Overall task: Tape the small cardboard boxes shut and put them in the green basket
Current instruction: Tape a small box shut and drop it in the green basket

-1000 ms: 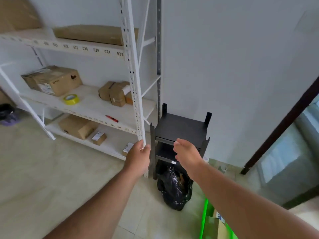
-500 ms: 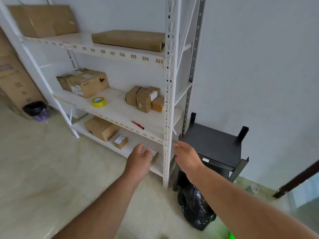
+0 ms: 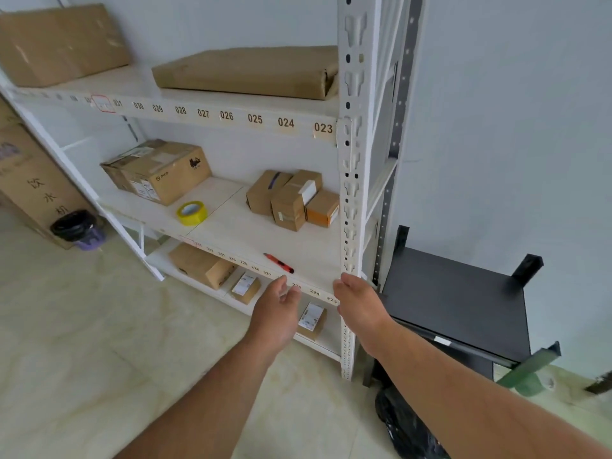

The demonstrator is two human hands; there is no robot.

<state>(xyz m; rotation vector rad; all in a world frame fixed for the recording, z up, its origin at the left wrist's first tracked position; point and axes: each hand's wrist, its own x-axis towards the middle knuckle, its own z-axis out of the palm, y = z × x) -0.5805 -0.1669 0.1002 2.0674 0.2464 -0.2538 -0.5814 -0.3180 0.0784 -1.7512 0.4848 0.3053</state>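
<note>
1. Since the frame half a second before, my view had swung left and closer to the white shelving unit (image 3: 352, 200), and both my hands had risen from the bottom-shelf level to the front edge of the middle shelf.
2. My left hand (image 3: 276, 313) hung open, fingers relaxed and holding nothing, just in front of the numbered shelf edge.
3. My right hand (image 3: 359, 306) was also empty, fingers loosely extended, beside the front upright post; I could not tell whether it touched it.
4. Three small cardboard boxes (image 3: 291, 200) stood bunched together on the middle shelf near the post, well behind my hands.
5. A roll of yellow tape (image 3: 192, 212) lay on the same shelf to their left, and a red utility knife (image 3: 279, 263) lay near the front edge.
6. Two more little labelled boxes (image 3: 245, 288) sat on the bottom shelf.
7. A black stand (image 3: 453, 299) stood right of the shelving, a black bag (image 3: 407, 425) beneath it.
</note>
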